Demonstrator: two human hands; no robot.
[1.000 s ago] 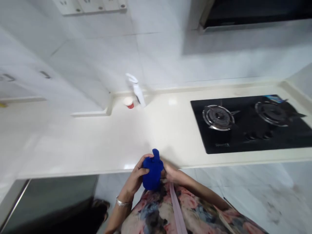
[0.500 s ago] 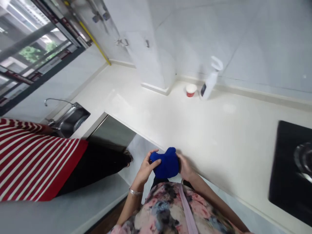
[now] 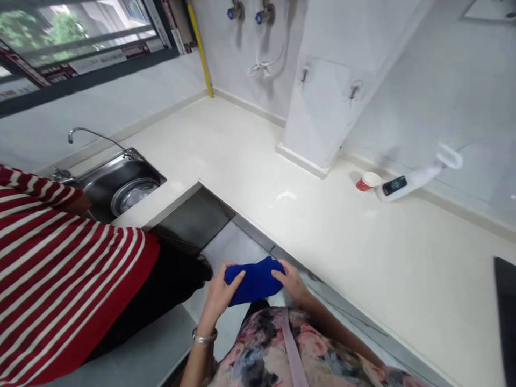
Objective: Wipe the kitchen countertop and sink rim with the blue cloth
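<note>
A folded blue cloth is stretched between my two hands, in front of my body and just off the counter's edge. My left hand grips its left end, thumb on top and fingers behind. At the opposite end my right hand pinches the cloth, also with the thumb on top. Part of the fingers of both hands is hidden behind the cloth.
The pale counter bends round a corner. On it stand a paper cup and a white spray bottle. A person in a striped top is at the sink on the left. A black hob lies far right.
My view has swung left, bringing more of the sink and window into sight. The cloth is now spread wider and flatter, with my right thumb showing on top of it.
</note>
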